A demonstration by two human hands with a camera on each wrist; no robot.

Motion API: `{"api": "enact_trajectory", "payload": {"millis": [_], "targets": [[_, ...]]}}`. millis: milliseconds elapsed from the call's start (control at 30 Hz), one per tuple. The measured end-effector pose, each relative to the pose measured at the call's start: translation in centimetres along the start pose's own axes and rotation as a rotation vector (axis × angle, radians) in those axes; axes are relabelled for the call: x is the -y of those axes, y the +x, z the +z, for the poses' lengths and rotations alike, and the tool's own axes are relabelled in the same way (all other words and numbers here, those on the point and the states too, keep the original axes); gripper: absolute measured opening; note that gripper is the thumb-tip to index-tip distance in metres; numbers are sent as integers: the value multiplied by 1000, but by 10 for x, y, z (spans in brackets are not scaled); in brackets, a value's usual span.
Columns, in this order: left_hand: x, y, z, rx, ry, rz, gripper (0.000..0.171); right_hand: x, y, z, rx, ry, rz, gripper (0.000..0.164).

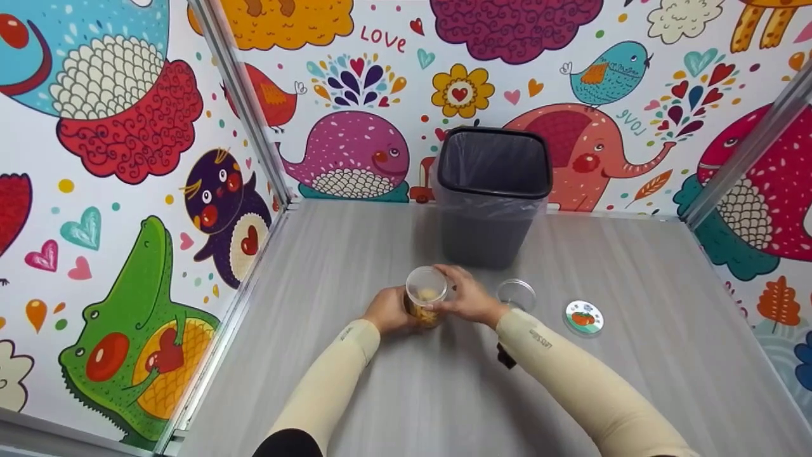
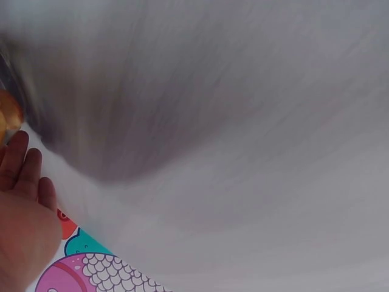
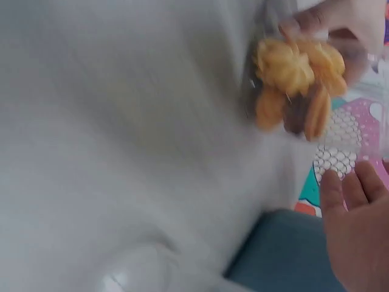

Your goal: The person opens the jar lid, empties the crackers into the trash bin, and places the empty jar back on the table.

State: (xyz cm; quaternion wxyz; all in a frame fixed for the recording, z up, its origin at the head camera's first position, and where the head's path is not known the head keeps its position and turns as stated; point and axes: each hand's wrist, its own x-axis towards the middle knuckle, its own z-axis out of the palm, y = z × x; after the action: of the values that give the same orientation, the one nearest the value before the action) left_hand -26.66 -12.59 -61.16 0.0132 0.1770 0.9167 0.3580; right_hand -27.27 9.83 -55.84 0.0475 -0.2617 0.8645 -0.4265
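A clear plastic jar of cookies [image 1: 426, 287] is over the table in front of me, its round top facing up. My left hand [image 1: 388, 310] grips its lower side; in the right wrist view that hand's thumb [image 2: 11, 182] side is partly hidden. My right hand [image 1: 471, 297] holds the jar near the rim, thumb on the near side and fingers behind. Golden piped cookies [image 3: 285, 66] and a darker one show through the wall. Beside the right hand lies a clear round lid [image 1: 517, 294]. Farther right is a round lid with a tomato-like picture [image 1: 583, 318].
A grey bin [image 1: 485, 231] lined with a clear bag stands behind the jar, against the patterned back wall [image 1: 380, 76]. Metal posts edge the wood-grain table [image 1: 355, 406]. A small black object [image 1: 506, 357] shows under the right forearm.
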Motion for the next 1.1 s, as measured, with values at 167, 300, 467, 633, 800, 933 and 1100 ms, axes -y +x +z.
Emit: {"api": "enact_trajectory", "payload": {"millis": [167,300,467,633,800,933,1100], "targets": [[0,-1,1,12,-14,-9,64,1,4,-12,90,-69,-14,88],[0,-1,-1,13,-22,-17,64,3,3,-7,57,-47,1,92],[-3,0,-5,5,-19,-32,61,2,1,10,-88,52,-37,91],[-4,1,-6,7,0,-37,61,2,1,13,-123,63,-63,87],[-2,0,-4,-1,13,-14,59,3,4,-4,23,-37,-33,89],[-1,-1,-2,0,-1,-1,59,3,7,-13,104,-99,-57,87],[-1,0,-3,4,-15,-11,61,4,4,-9,50,-57,-37,87]]}}
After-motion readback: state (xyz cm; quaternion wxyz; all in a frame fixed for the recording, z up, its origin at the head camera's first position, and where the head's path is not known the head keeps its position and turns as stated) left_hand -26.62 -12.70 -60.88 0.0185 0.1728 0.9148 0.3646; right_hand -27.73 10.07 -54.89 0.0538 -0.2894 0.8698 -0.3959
